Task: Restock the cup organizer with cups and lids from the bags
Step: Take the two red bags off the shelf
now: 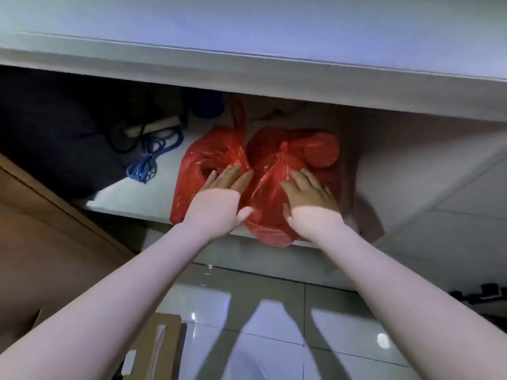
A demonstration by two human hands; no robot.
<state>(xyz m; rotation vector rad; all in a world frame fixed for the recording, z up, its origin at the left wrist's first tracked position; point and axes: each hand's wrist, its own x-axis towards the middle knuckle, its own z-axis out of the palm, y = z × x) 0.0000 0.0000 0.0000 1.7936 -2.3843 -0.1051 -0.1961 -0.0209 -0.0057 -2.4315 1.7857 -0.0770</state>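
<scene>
Now, bags: a thin red plastic carrier bag (192, 171) and a bulging red plastic bag (267, 187) lie touching on the white low shelf (153, 193), centre of frame.
Left hand (219, 193): flat on the carrier bag, fingers straight, gripping nothing.
Right hand (310, 198): spread over the bulging bag, likewise released.
Handling: probably light, soft, slippery film; contents could crush.
Hold: I'd take the handle loops or gathered tops.

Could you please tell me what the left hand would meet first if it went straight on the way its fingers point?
The left red bag. The left hand has straight fingers lying at the bag's crumpled top. They seem to touch the plastic, though depth is hard to judge here.
</scene>
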